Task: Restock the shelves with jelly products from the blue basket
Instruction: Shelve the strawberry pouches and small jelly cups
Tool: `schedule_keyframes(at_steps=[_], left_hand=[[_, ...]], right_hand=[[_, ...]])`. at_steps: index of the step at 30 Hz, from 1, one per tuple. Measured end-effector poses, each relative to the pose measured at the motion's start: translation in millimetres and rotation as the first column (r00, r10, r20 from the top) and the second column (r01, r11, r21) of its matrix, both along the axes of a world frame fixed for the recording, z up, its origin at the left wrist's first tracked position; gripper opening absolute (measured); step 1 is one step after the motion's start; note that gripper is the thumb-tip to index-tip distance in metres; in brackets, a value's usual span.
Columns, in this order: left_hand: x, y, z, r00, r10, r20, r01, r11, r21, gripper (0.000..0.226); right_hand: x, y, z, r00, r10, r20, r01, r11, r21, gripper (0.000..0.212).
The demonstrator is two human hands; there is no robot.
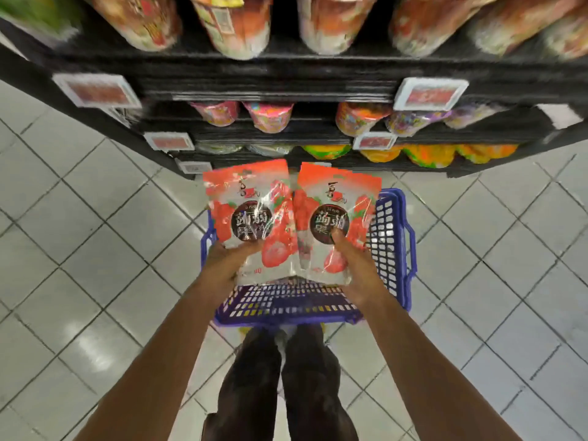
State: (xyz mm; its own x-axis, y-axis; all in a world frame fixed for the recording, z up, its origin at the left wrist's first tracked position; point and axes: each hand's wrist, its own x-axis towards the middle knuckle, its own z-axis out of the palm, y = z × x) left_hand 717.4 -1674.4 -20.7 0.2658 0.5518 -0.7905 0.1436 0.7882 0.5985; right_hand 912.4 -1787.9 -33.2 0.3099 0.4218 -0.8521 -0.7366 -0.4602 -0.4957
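Two red and white jelly bags are held side by side above the blue basket [389,240], which stands on the floor in front of my feet. My left hand [227,254] grips the lower edge of the left jelly bag [246,198], thumb on its front. My right hand [353,262] grips the lower part of the right jelly bag [337,195], thumb pressed on the dark round label. The bags hide most of the basket's inside. The black shelves [286,90] rise just beyond the bags.
The shelves hold rows of colourful jelly packs on several levels, with white price tags [429,93] on the front edges. Grey tiled floor [95,249] spreads left and right of the basket. My dark trouser legs [280,386] stand just behind it.
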Motion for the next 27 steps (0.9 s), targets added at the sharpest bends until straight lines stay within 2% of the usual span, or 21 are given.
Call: schedule_keyframes(at_steps=[4, 6, 7, 11, 14, 17, 20, 22, 24, 27], left_hand=[[-3.4, 23.9, 103.7, 0.996, -0.058, 0.062, 0.050, 0.990, 0.135, 0.047], [0.5, 33.6, 160.5, 0.993, -0.090, 0.073, 0.074, 0.977, 0.201, 0.041], [2.4, 37.3, 187.5, 0.992, -0.098, 0.075, 0.079, 0.971, 0.227, 0.037], [12.7, 44.7, 288.8, 0.988, -0.146, 0.050, 0.119, 0.928, 0.353, 0.048], [16.6, 43.2, 355.1, 0.984, -0.152, 0.097, 0.097, 0.898, 0.430, 0.037], [17.6, 40.5, 412.8, 0.975, -0.169, 0.141, 0.078, 0.866, 0.494, 0.032], [15.8, 41.6, 452.3, 0.967, -0.184, 0.174, 0.058, 0.829, 0.556, 0.032], [13.3, 46.4, 473.2, 0.968, -0.182, 0.173, 0.041, 0.794, 0.606, 0.043], [7.3, 54.6, 491.5, 0.972, -0.165, 0.167, 0.018, 0.761, 0.648, 0.050], [3.7, 67.0, 510.1, 0.974, -0.166, 0.156, 0.008, 0.711, 0.703, 0.046]], right_hand=[[16.6, 0.0, 101.7, 0.994, 0.079, 0.081, -0.093, 0.978, 0.187, 0.037], [22.1, 5.4, 153.8, 0.982, 0.101, 0.157, -0.135, 0.964, 0.227, 0.018], [25.1, 8.6, 178.9, 0.976, 0.109, 0.187, -0.153, 0.959, 0.240, 0.017], [35.9, 21.2, 271.8, 0.948, 0.130, 0.291, -0.215, 0.936, 0.280, 0.030], [39.2, 31.9, 334.5, 0.945, 0.084, 0.318, -0.202, 0.911, 0.360, 0.031], [38.2, 42.1, 391.4, 0.904, 0.045, 0.424, -0.235, 0.884, 0.405, 0.025], [38.1, 48.8, 435.1, 0.839, 0.016, 0.543, -0.283, 0.866, 0.412, 0.044], [36.9, 51.4, 458.2, 0.810, -0.014, 0.586, -0.298, 0.851, 0.433, 0.051], [33.2, 53.1, 479.6, 0.792, -0.039, 0.610, -0.306, 0.839, 0.450, 0.053], [27.6, 58.5, 499.7, 0.758, -0.075, 0.647, -0.303, 0.839, 0.453, 0.047]])
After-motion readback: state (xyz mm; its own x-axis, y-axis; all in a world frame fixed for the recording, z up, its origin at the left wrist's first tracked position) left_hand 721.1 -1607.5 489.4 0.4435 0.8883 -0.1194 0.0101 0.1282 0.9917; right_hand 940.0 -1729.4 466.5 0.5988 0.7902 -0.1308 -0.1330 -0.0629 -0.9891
